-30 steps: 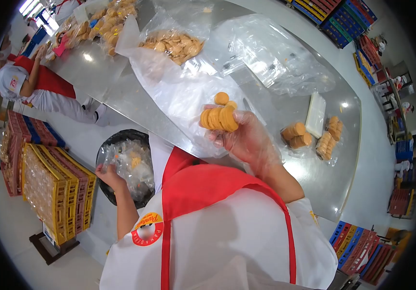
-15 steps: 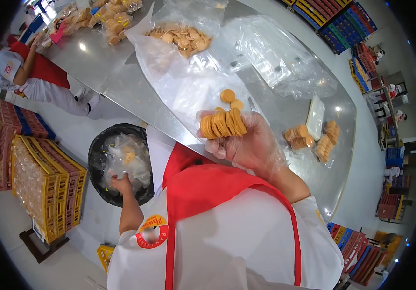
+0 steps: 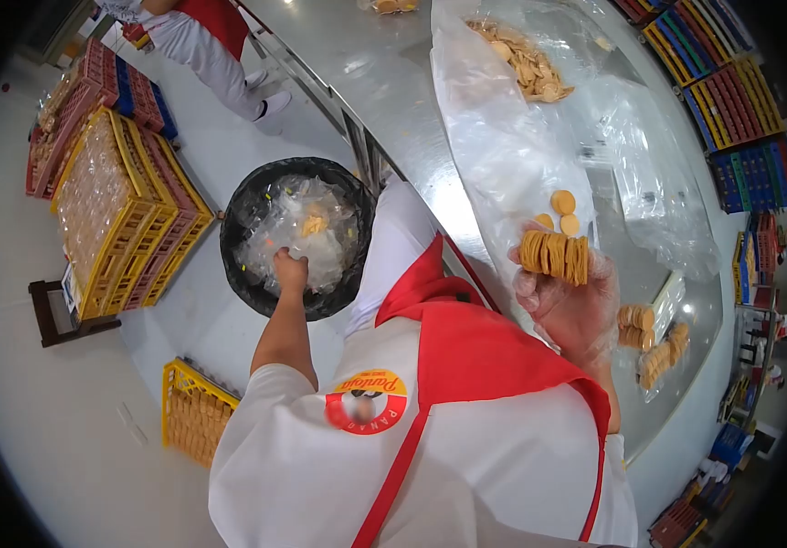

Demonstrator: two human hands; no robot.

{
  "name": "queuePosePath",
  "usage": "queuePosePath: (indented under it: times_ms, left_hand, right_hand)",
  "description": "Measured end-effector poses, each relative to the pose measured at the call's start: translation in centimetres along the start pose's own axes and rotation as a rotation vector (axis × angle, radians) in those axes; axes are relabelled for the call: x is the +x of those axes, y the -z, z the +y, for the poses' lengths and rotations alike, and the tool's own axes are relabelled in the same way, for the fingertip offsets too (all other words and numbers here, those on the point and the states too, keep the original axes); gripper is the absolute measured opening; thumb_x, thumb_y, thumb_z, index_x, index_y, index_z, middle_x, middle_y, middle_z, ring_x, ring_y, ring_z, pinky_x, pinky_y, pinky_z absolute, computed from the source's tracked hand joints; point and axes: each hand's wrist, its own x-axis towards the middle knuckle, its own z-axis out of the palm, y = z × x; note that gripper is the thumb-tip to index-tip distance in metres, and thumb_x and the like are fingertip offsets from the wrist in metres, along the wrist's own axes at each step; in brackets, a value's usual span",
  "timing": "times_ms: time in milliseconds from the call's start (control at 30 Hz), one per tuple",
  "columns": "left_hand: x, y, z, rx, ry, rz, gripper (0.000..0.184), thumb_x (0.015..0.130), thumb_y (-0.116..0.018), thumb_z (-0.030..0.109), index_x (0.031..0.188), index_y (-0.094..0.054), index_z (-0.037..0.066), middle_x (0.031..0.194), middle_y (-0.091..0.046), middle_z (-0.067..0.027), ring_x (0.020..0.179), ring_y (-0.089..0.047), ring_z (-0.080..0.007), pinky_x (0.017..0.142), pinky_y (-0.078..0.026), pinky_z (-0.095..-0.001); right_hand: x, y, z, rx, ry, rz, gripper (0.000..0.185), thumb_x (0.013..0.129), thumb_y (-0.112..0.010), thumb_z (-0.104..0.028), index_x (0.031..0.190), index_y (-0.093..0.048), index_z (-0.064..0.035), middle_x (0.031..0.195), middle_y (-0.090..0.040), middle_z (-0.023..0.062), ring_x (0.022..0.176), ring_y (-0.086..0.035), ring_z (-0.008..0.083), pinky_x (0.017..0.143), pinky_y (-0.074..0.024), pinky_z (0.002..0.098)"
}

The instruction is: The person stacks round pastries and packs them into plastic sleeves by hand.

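My right hand [image 3: 576, 306], in a clear plastic glove, is wrapped round a row of round, thin tan cookies [image 3: 554, 257] above the table's near edge. Beyond it, a few loose cookies [image 3: 562, 202] lie on a white plastic sheet [image 3: 494, 137]. Over at the left, my bare left hand [image 3: 291, 271] reaches into a black-lined bin [image 3: 240, 239], its bunched fingers against crumpled clear plastic [image 3: 325, 251]. What those fingers hold, if anything, is too small to tell.
The metal table [image 3: 393, 100] bears a bag of broken cookies [image 3: 530, 68], clear bags [image 3: 640, 137] and packed cookie rows [image 3: 663, 358]. Stacked crates [image 3: 133, 219] stand left, a yellow cookie crate [image 3: 197, 416] below. Another person [image 3: 201, 55] stands at upper left.
The view has swung toward the bin. My left hand has gone from the bin's rim down onto the plastic inside. My right hand still holds the cookies, now tilted differently.
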Motion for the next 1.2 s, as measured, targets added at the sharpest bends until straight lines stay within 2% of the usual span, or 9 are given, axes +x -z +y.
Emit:
queuePosePath:
  times_ms: [167,233,333,400,533,600,800,900,1200]
  left_hand:
    - [-0.3,-1.4,-0.9,0.091,0.015,-0.017,0.057,0.07,-0.072,0.015,0.12,-0.056,-0.005,0.116,-0.055,-0.0261,0.111,-0.052,-0.042,0.099,-0.041,-0.0448]
    - [-1.3,-1.1,1.9,0.045,0.051,0.105,0.053,0.072,-0.072,0.015,0.119,-0.057,-0.003,0.112,-0.056,-0.0225,0.106,-0.053,-0.0385,0.096,-0.042,-0.0429]
    - [-3.1,1.5,9.1,-0.273,-0.153,0.142,0.044,0.079,-0.07,0.013,0.118,-0.057,-0.001,0.112,-0.056,-0.0174,0.106,-0.053,-0.0303,0.095,-0.043,-0.0385]
    - [-4.8,4.0,15.1,-0.81,-0.182,-0.147,0.036,0.085,-0.067,0.009,0.118,-0.058,0.001,0.113,-0.056,-0.011,0.103,-0.053,-0.0205,0.092,-0.043,-0.0324]
    - [-14.3,13.6,29.6,-1.039,-0.577,-0.561,0.043,0.081,-0.069,0.006,0.122,-0.056,-0.001,0.118,-0.059,-0.006,0.097,-0.056,-0.0133,0.081,-0.046,-0.0268]
    - [-17.2,17.2,33.3,-0.758,-0.988,-0.661,0.055,0.077,-0.074,0.006,0.128,-0.054,0.0,0.121,-0.056,-0.0075,0.093,-0.055,-0.013,0.076,-0.046,-0.0265]
    - [-22.3,18.6,39.3,-0.463,-1.231,-0.662,0.066,0.069,-0.081,0.008,0.13,-0.056,0.004,0.116,-0.053,-0.0094,0.087,-0.055,-0.0132,0.07,-0.046,-0.0247]
    - [-22.9,18.1,39.8,-0.489,-1.186,-0.73,0.06,0.07,-0.082,0.007,0.125,-0.059,0.003,0.117,-0.051,-0.0121,0.096,-0.059,-0.0197,0.078,-0.051,-0.0293]
    - [-23.1,16.7,40.2,-0.671,-1.124,-0.843,0.054,0.071,-0.083,0.003,0.122,-0.063,0.004,0.11,-0.055,-0.0082,0.098,-0.059,-0.0168,0.077,-0.049,-0.0256]
  right_hand:
    - [0.1,0.1,-0.2,-0.036,-0.033,0.02,0.075,0.082,-0.063,-0.043,0.138,-0.044,0.0027,0.118,-0.06,0.0216,0.084,-0.061,0.0254,0.069,-0.0474,0.0326]
    - [0.1,0.0,-0.2,0.014,-0.05,-0.003,0.075,0.081,-0.066,-0.043,0.136,-0.045,0.0031,0.117,-0.06,0.0201,0.086,-0.06,0.0248,0.069,-0.0474,0.0322]
    - [0.0,-0.3,-0.1,-0.029,-0.047,-0.029,0.068,0.085,-0.06,-0.042,0.133,-0.046,0.0039,0.108,-0.054,0.0121,0.087,-0.052,0.0214,0.073,-0.0405,0.0305]
    - [0.0,-0.2,0.1,0.017,-0.025,-0.065,0.064,0.087,-0.059,-0.041,0.131,-0.048,0.004,0.108,-0.055,0.0117,0.088,-0.053,0.0209,0.074,-0.0405,0.0305]
    - [-0.1,-0.7,0.4,0.025,-0.002,-0.08,0.078,0.079,-0.072,-0.046,0.133,-0.047,0.0044,0.111,-0.058,0.0142,0.092,-0.057,0.023,0.076,-0.046,0.032]
    - [-0.6,-0.7,0.4,0.051,0.042,-0.105,0.06,0.088,-0.061,-0.038,0.13,-0.049,0.0038,0.112,-0.058,0.0126,0.095,-0.056,0.0207,0.079,-0.0438,0.0325]
    - [-1.9,-0.7,0.9,0.085,0.139,-0.084,0.044,0.095,-0.053,-0.026,0.127,-0.05,0.0039,0.118,-0.057,0.0126,0.108,-0.055,0.0217,0.095,-0.0439,0.0364]
    - [-2.4,-0.2,0.7,0.078,0.204,-0.098,0.043,0.096,-0.052,-0.025,0.127,-0.05,0.0041,0.121,-0.056,0.0132,0.111,-0.055,0.0223,0.098,-0.0436,0.0366]
    - [-2.3,1.0,0.7,-0.155,0.354,0.039,0.042,0.095,-0.054,-0.026,0.126,-0.049,0.0018,0.121,-0.054,0.013,0.112,-0.054,0.0197,0.09,-0.0472,0.0324]
